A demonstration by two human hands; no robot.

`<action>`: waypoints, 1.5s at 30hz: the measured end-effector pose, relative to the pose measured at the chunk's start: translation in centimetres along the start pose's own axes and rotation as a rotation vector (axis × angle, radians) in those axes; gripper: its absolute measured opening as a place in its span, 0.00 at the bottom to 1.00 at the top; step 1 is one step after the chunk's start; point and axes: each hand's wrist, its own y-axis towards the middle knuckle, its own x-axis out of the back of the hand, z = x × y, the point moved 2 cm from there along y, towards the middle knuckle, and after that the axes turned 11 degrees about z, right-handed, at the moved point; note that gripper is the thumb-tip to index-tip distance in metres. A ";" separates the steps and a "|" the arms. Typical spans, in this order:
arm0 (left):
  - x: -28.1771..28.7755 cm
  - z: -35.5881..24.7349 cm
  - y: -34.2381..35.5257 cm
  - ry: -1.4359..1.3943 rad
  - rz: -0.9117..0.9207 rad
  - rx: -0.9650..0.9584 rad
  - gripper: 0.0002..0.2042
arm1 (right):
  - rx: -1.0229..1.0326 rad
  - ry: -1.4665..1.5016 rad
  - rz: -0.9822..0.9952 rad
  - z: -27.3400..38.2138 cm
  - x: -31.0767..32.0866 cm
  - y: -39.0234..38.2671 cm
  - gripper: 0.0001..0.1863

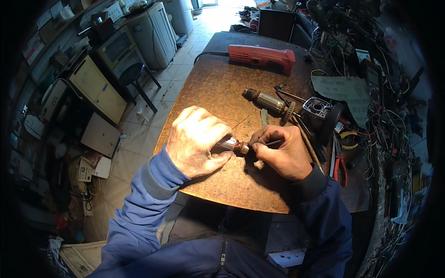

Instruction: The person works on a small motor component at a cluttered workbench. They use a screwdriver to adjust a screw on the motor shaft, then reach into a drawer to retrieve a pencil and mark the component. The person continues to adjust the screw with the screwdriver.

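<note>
My left hand (197,143) is wrapped round a small motor armature (229,143), holding it on its side just over the worn wooden bench (208,185), its copper commutator end pointing right. My right hand (280,153) pinches a thin dark piece (276,142) at that commutator end; what exactly it is, I cannot make out. Beyond my hands lies another, larger armature (269,102) with a fan, beside a metal housing (318,109) and some long thin tools.
A red power-tool body (259,58) lies at the bench's back. At the right are red-handled pliers (340,169), a sheet of paper (338,95), a multimeter (372,76) and tangled wires. Left of the bench are tiled floor (153,116), a stool (132,74) and appliances (95,90).
</note>
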 end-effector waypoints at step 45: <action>0.0 0.0 0.0 0.019 0.003 0.001 0.14 | -0.015 0.043 0.026 0.2 -0.2 0.0 0.03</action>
